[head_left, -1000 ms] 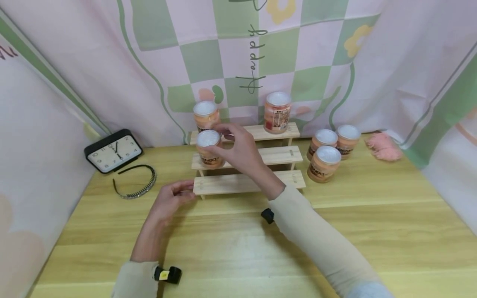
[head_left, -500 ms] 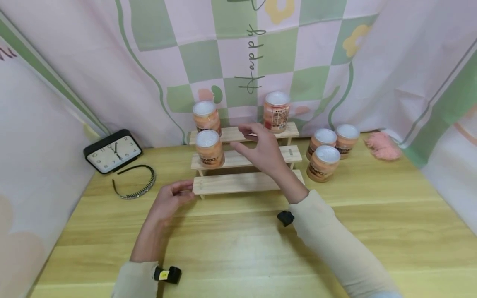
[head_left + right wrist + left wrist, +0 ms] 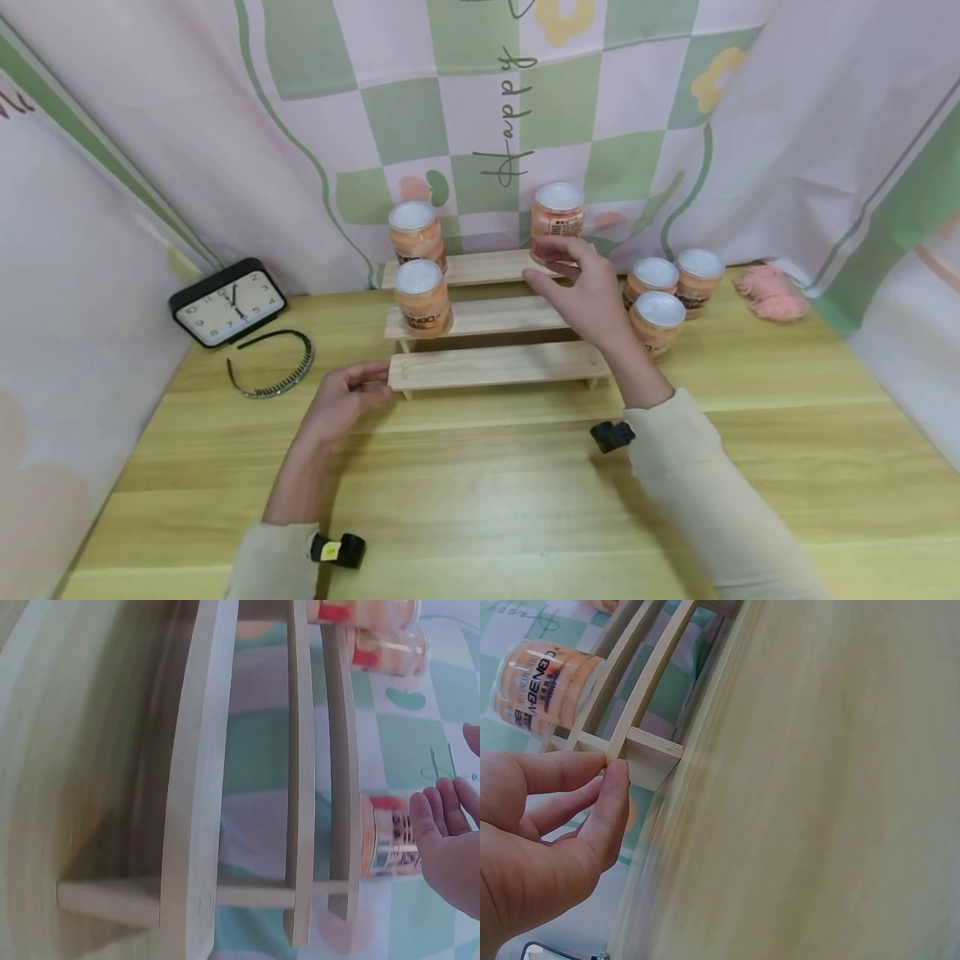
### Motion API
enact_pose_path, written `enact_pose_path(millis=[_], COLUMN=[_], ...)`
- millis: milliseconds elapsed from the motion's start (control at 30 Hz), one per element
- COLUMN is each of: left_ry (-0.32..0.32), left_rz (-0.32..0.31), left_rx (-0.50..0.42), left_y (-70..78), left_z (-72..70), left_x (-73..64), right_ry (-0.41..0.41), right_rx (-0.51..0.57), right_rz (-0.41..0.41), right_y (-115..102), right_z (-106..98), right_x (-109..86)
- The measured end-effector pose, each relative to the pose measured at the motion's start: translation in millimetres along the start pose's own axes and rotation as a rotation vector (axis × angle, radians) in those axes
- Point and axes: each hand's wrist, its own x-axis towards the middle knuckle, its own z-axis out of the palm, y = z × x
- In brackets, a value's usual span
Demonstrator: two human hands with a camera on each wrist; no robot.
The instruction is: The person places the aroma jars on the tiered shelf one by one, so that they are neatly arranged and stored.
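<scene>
Tabletop [image 3: 480, 500] with three-tier wooden rack [image 3: 495, 365]; both hands positioned at the rack.
Right hand [image 3: 587, 292]: thumb and fingers parted wide, in front of the right-end jar [image 3: 557, 218] on the top tier; contact cannot be determined. Left hand [image 3: 342, 405]: thumb and finger pinch the lowest tier's left end. Left-end jars [image 3: 425, 302] stand upright on top and middle tiers; three grouped jars [image 3: 662, 327] stand right of the rack.
</scene>
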Motion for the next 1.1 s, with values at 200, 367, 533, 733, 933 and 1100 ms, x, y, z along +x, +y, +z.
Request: enact_pose_path(millis=[200,367,533,733,933,1100], left_ry=[-0.005,-0.012,-0.014,-0.011,-0.01,-0.007], left_rz=[0.002,0.001,0.003,0.004,0.011,0.013], left_rx=[-0.008,-0.015,-0.01,-0.015,-0.021,-0.019], left_y=[0.1,0.4,0.7,-0.4,-1.5,-1.0], left_z=[-1.8,-1.9,-1.2,-0.4,-0.7,-0.6], left_x=[0.5,0.5,0.4,0.5,1.1,0.9], right_ry=[0.022,0.044,0.097,0.149,0.181,0.217], right_rx=[0.002,-0.051,-0.097,-0.114,-0.189,-0.229], right_rz=[0.027,0.094,0.131,0.206,0.216,0.228], right_y=[3.2,4.7,13.1,24.0,38.0,51.5], right_z=[-12.9,-25.1,-42.4,-67.5,-93.3,-111.1], right_x=[1.2,0.1,1.0,3.0,2.5,-0.9])
